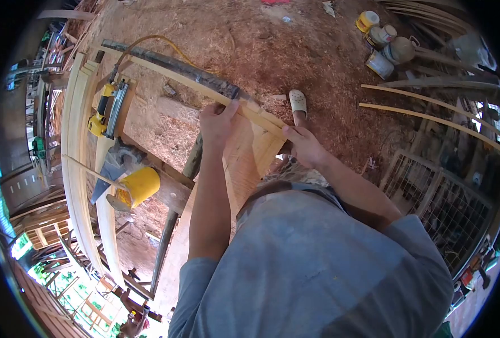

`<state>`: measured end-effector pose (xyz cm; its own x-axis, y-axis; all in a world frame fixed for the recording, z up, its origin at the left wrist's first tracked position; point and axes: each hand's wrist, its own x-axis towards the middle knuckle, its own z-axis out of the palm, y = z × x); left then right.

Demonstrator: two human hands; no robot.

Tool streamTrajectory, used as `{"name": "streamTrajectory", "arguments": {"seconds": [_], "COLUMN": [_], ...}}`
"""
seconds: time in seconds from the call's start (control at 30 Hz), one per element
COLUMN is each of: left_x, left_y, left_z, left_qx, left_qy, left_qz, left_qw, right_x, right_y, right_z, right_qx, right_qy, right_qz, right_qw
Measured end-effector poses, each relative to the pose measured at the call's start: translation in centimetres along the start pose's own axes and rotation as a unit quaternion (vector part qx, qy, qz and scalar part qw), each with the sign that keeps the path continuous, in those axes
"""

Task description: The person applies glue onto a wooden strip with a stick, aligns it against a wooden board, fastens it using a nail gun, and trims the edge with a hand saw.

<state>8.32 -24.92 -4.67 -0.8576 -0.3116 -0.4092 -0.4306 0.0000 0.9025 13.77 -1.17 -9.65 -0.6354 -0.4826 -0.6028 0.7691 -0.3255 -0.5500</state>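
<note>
A long, narrow wooden strip [188, 82] runs from the upper left to the middle of the view. My left hand [218, 121] is closed on it, with the thumb along its upper side. Near the strip's right end, my right hand [306, 145] grips it between thumb and fingers. Beneath both hands lies a wide pale board [247, 155], which reaches down toward my body. A dark beam [168, 65] lies just beyond the strip.
On the left are a yellow power tool [101, 110] with a cord, a handsaw [110, 169], a tipped yellow container [143, 187] and long planks [76, 141]. Buckets [380, 35] stand at the upper right, above two curved strips [430, 117] and a wire mesh frame [441, 197].
</note>
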Motion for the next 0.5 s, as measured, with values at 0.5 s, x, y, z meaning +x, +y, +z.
{"name": "streamTrajectory", "arguments": {"seconds": [0.5], "left_x": [0.5], "left_y": [-0.4], "left_z": [-0.6], "left_qx": [-0.023], "left_qy": [-0.015], "left_qz": [-0.011], "left_qw": [1.000], "right_x": [-0.6], "right_y": [-0.5], "right_z": [0.9], "right_qx": [0.052], "right_qy": [-0.012], "right_qz": [-0.012], "right_qw": [0.999]}}
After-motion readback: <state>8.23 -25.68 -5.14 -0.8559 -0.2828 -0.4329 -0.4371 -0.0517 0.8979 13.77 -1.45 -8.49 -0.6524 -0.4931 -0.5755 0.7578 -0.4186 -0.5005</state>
